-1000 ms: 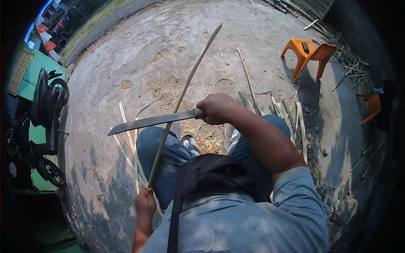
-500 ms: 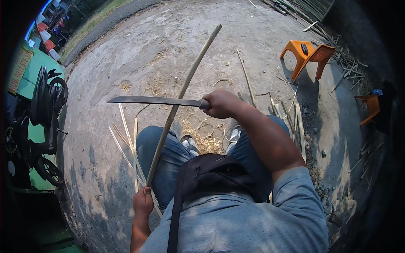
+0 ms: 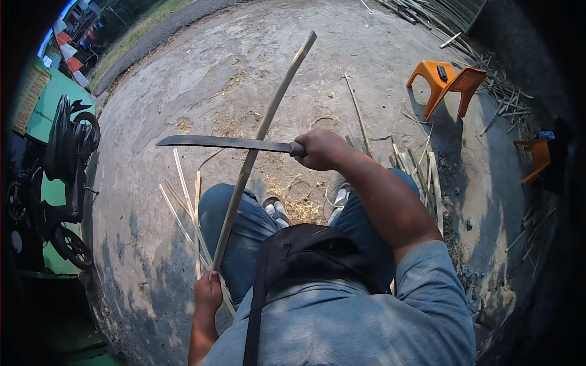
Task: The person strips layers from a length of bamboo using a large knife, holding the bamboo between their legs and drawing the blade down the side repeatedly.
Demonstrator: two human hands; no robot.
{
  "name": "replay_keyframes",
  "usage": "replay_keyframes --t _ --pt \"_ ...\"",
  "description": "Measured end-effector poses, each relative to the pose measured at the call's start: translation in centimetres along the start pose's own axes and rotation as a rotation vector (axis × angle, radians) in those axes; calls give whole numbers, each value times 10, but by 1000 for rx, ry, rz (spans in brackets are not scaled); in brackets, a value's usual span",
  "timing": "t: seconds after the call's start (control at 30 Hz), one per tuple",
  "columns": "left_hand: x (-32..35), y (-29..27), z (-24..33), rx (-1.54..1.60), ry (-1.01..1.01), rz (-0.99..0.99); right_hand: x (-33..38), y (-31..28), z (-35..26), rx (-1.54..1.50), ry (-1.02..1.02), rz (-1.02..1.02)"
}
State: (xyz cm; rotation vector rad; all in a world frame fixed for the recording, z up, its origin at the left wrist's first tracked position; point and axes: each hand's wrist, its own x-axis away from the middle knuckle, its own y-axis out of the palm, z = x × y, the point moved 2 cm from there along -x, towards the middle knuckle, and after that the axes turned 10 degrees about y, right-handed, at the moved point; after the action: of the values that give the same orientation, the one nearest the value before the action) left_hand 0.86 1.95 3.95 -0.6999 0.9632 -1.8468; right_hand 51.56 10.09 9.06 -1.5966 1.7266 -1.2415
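My right hand grips the handle of a long machete, whose blade points left and lies across a long bamboo strip. The strip slants from my left hand, which holds its near end beside my left thigh, up and away over my knees. I sit with both legs in blue jeans, a black bag on my lap. Thin split bamboo slats lie on the ground by my left leg.
An orange plastic stool stands at the far right on the concrete ground, another orange seat further right. Bamboo strips and shavings lie near my right leg. A parked motorbike stands at the left. More bamboo poles are piled at the top.
My right hand has lifted the machete away along the strip, and the blade has swung from slanting down-left to nearly level. My left hand keeps hold of the strip's near end.
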Motion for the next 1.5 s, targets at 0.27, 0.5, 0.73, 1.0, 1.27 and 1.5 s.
replay_keyframes --t 0.27,0.5,0.73,1.0,1.27,1.5 --pt "2 2 -1 2 14 32 5 -4 -16 201 -77 26" --pt "-1 7 -4 -8 17 43 -6 -10 3 68 8 84" --pt "1 6 3 -10 28 47 16 -10 -22 192 -60 -11" --pt "-3 7 11 -53 32 103 0 -22 -5 156 48 50" --pt "2 7 16 -83 48 115 22 -22 -16 190 -25 23" --pt "3 11 4 -125 75 129 5 -23 -7 145 -28 53"
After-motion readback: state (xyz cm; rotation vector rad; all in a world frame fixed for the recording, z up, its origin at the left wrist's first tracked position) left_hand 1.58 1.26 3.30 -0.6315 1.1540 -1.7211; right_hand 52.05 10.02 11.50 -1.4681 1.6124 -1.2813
